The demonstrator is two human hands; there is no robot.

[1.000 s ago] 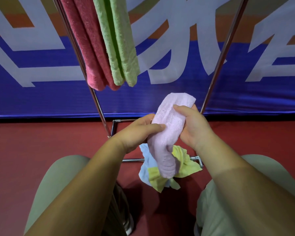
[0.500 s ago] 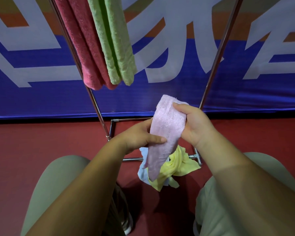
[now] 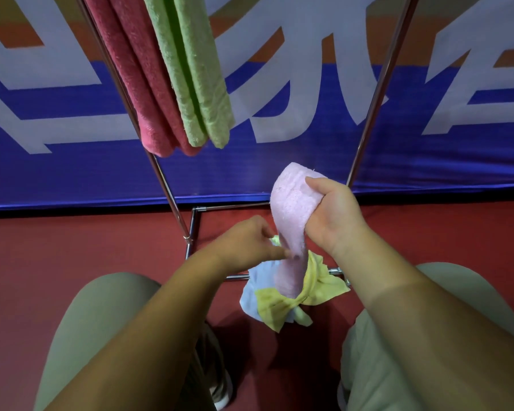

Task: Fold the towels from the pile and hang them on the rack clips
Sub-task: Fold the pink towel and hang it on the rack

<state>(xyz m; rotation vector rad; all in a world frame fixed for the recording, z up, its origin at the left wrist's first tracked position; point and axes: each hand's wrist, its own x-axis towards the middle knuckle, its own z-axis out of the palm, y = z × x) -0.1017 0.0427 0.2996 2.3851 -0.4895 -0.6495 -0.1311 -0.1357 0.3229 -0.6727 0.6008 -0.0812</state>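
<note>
My right hand (image 3: 331,215) grips the upper part of a folded pale pink towel (image 3: 293,212), which hangs down in a narrow strip. Lower on that strip, my left hand (image 3: 247,241) pinches the towel's left edge with thumb and fingers. Under the hands lies the pile: a yellow towel (image 3: 285,307) tangled with a light blue towel (image 3: 257,277) on the red floor. On the rack above left hang a folded red towel (image 3: 137,78) and a folded green towel (image 3: 196,72). The clips are out of view.
The chrome rack's slanted legs (image 3: 377,93) and its floor bars (image 3: 235,277) frame the pile. A blue banner (image 3: 428,161) with white letters stands behind. My knees in grey-green trousers (image 3: 89,330) fill the lower corners, a shoe (image 3: 220,390) between them.
My left hand has slid down the pink towel from near its top to its lower part, drawing it into a narrower strip. The right hand keeps its hold near the top.
</note>
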